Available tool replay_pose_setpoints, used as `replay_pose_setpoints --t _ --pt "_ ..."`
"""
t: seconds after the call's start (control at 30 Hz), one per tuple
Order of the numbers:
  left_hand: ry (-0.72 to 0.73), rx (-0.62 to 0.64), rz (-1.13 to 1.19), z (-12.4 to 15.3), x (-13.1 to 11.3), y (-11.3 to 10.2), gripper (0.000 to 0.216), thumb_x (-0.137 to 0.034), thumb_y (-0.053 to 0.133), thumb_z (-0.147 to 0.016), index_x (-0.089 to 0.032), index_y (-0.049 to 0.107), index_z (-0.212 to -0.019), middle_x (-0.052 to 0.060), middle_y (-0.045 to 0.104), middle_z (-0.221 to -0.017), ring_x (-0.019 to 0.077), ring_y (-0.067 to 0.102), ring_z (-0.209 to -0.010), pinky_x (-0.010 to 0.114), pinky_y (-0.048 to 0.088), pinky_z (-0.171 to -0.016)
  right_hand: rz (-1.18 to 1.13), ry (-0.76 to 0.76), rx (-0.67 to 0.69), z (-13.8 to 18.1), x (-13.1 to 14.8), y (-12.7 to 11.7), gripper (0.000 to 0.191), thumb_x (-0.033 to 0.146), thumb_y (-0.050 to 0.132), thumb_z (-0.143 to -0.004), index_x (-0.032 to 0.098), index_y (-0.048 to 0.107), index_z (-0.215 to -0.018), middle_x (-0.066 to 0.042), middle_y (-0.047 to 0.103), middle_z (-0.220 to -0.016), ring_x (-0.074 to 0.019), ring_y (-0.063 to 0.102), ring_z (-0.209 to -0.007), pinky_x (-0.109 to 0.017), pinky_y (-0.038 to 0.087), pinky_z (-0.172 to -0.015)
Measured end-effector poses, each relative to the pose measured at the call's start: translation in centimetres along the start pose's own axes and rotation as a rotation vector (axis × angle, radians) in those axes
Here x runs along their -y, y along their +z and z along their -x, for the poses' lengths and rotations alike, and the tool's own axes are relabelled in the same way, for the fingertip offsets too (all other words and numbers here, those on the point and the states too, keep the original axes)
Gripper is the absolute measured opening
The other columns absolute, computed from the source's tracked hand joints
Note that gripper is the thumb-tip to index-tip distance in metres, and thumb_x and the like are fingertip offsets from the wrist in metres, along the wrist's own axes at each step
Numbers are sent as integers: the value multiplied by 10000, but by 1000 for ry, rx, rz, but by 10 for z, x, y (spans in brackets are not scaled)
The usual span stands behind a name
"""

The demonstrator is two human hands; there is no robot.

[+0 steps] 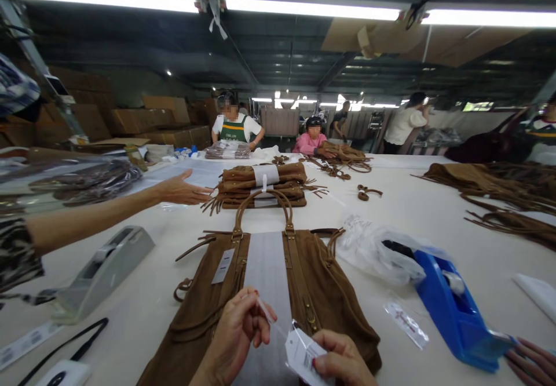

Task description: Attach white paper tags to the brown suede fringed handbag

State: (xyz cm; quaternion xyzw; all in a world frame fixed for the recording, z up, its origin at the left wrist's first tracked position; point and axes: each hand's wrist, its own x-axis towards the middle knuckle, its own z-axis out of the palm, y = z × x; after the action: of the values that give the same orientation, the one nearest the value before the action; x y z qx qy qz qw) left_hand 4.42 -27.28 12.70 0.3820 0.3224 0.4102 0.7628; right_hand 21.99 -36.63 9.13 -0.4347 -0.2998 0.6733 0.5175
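A brown suede handbag (pixel 324 281) lies flat before me, its two handles (pixel 240 215) pointing away. White tissue paper (pixel 267 258) runs down its middle, and a small white label (pixel 223 267) rests on its left side. Over the bag, my left hand (pixel 237 331) is closed in a pinch on a thin, clear strip (pixel 266 310). Lower right, my right hand (pixel 343 360) grips a white hang tag (pixel 299 348) with clear plastic about it, between thumb and fingers. Whether the strip joins the tag is unclear.
Folded brown bags (pixel 264 183) are stacked beyond the handles; a co-worker's arm (pixel 99 209) reaches towards them from the left. A grey tape dispenser (pixel 106 270) stands left, a blue tape dispenser (pixel 456 310) right, touched by another person's hand (pixel 534 360). Plastic wrap (pixel 369 250) lies between.
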Motion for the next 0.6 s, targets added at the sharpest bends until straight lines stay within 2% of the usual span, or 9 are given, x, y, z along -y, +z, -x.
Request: replay_pose_setpoints --t 0.17,0.27,0.4,0.6 --pt "-65 97 47 6 8 3 244 -425 382 -828 -187 368 -774 75 637 -623 122 532 -371 143 218 -316 -5 12 -1 -4 -9 -3 170 246 633 -489 138 632 -621 -1 572 -516 -72 412 -436 -185 220 -417" --pt "-49 126 37 7 16 3 328 -457 520 -752 -175 405 -874 58 629 -641 94 509 -374 138 234 -326 -5 22 6 -7 -14 -6 192 260 637 -481 138 635 -630 -5 577 -524 -79 417 -448 -187 222 -421" --pt "-35 138 -43 5 24 1 442 -382 707 -595 -144 460 -874 36 616 -603 65 453 -332 141 204 -316 0 33 -9 -7 -15 -9 192 233 647 -438 125 630 -596 12 540 -485 -64 375 -429 -183 204 -417" --pt "-73 118 39 6 21 -2 327 -299 695 -608 -111 548 -831 -6 563 -544 -22 255 -291 151 101 -333 -18 50 -22 -2 -15 -8 155 182 608 -451 109 621 -587 19 525 -469 -47 351 -415 -182 178 -428"
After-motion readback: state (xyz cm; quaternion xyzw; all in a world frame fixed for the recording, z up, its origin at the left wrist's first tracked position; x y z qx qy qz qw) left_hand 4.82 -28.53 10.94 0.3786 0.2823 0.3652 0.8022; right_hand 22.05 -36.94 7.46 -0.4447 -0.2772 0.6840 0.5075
